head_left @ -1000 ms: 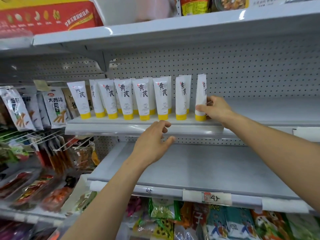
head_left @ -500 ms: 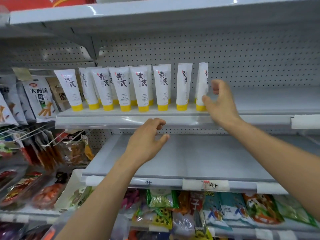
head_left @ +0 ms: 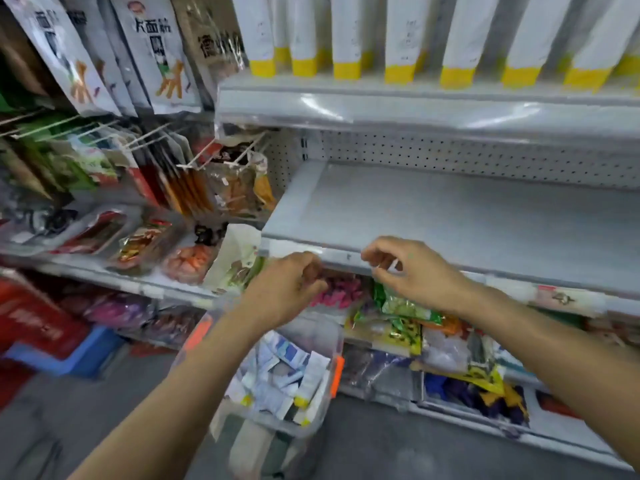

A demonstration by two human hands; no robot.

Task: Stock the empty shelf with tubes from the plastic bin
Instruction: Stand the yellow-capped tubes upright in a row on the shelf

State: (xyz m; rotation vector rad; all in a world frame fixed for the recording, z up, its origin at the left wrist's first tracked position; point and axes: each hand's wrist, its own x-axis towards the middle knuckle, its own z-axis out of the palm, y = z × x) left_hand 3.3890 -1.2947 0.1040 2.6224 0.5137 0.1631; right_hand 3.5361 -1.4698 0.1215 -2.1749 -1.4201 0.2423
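Both have come down from the standing tubes point(head_left: 398, 36): left hand point(head_left: 291, 285) and right hand point(head_left: 412, 271) hang close together, loosely curled, empty, over the plastic bin point(head_left: 337, 344) of loose tubes point(head_left: 287, 379); another pickup seems next

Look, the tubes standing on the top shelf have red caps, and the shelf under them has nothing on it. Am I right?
Not quite. The caps are yellow, not red. The head view shows the tubes standing cap-down on the upper shelf. The shelf below does have nothing on it.
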